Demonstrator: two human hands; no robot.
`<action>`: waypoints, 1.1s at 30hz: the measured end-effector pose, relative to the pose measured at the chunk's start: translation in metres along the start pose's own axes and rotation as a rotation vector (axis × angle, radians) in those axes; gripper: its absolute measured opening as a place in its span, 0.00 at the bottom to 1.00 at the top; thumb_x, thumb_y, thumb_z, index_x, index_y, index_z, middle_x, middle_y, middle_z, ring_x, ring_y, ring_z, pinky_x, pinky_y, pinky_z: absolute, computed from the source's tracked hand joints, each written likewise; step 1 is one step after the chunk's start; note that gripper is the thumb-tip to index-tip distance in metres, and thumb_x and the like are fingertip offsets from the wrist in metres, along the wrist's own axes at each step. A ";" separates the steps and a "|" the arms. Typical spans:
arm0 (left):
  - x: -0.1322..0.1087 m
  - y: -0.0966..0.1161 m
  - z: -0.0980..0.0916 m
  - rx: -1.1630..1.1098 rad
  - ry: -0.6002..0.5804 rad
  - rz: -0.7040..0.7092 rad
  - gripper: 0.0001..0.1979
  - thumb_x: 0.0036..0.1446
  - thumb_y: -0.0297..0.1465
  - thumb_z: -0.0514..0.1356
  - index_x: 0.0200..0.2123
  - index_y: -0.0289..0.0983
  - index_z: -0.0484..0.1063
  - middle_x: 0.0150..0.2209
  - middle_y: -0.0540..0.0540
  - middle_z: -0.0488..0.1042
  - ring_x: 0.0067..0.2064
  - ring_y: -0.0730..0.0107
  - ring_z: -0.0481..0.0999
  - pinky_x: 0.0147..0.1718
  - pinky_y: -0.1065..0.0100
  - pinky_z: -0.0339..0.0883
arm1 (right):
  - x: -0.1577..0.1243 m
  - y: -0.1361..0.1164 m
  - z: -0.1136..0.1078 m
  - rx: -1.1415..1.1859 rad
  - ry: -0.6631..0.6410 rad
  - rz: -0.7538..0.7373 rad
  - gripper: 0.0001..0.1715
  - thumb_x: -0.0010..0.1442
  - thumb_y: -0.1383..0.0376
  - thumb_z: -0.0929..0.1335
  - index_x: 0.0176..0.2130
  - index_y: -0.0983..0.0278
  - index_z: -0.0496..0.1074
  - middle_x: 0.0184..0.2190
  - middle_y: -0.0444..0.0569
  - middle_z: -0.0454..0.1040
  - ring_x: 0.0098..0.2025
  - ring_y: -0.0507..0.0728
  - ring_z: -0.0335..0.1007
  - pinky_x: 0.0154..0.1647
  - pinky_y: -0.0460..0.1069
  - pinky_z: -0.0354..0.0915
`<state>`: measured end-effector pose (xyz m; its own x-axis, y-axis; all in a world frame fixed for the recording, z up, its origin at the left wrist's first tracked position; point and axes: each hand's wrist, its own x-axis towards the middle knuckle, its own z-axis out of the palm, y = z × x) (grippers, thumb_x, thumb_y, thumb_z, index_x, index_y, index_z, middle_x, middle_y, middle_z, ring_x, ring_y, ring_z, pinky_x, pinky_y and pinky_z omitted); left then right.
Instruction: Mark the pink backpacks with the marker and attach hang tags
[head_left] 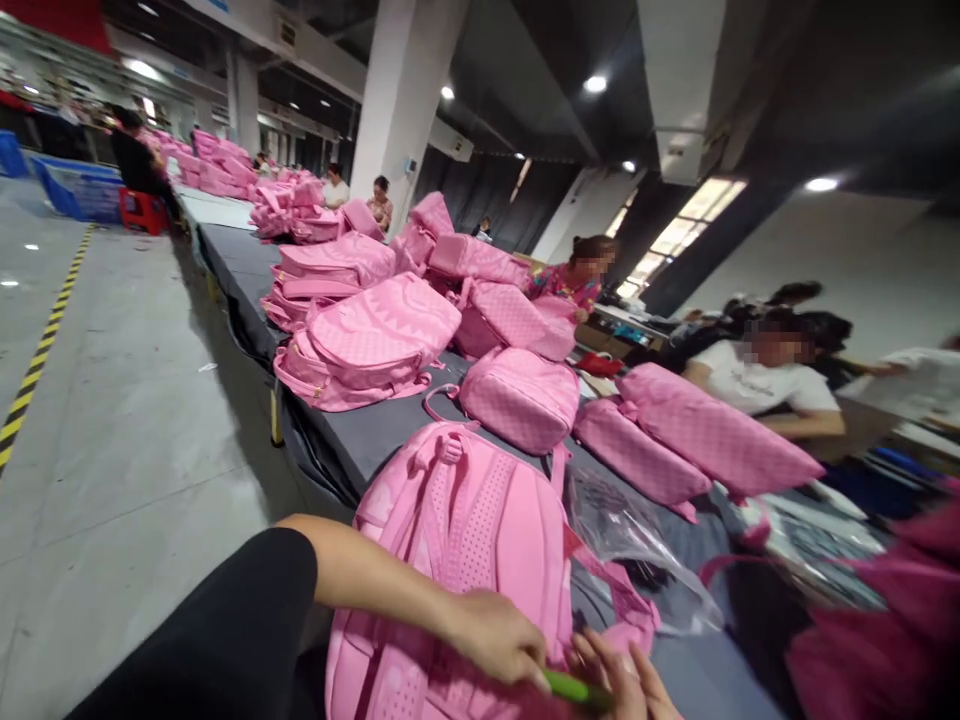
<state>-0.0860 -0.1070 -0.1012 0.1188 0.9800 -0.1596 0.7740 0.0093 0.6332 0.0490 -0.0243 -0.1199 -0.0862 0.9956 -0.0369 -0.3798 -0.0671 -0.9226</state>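
A pink backpack (525, 530) lies on the grey-covered table, its shoulder straps and perforated back panel facing up. My left hand (499, 635) reaches over its lower part, closed around one end of a slim green tool (574, 688). The tool's other end meets my right hand (626, 685), at the bottom edge of the view. The right hand's fingers are slightly blurred and look apart; whether they grip the tool is hard to make out. A pink strap (626, 600) trails off the backpack's right side, just above the right hand.
Several pink backpacks (375, 340) are piled along the long table (341, 430). Clear plastic bags (637, 530) lie right of the near backpack. Several people sit across the table, one in a white shirt (772, 380). Dark pink material (877, 620) is blurred at lower right. Grey floor (150, 450) borders the left.
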 end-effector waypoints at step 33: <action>0.045 -0.010 -0.059 0.911 0.515 0.758 0.11 0.65 0.25 0.51 0.30 0.38 0.68 0.29 0.51 0.68 0.39 0.68 0.67 0.59 0.57 0.56 | -0.009 0.013 -0.008 -0.360 0.113 -0.363 0.15 0.64 0.55 0.67 0.35 0.66 0.69 0.24 0.44 0.71 0.22 0.51 0.66 0.25 0.47 0.66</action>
<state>-0.1255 -0.0512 -0.0697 0.6180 0.6460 0.4481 0.7861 -0.5178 -0.3376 0.0525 -0.0337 -0.1345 0.0999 0.9528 0.2867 -0.0240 0.2903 -0.9566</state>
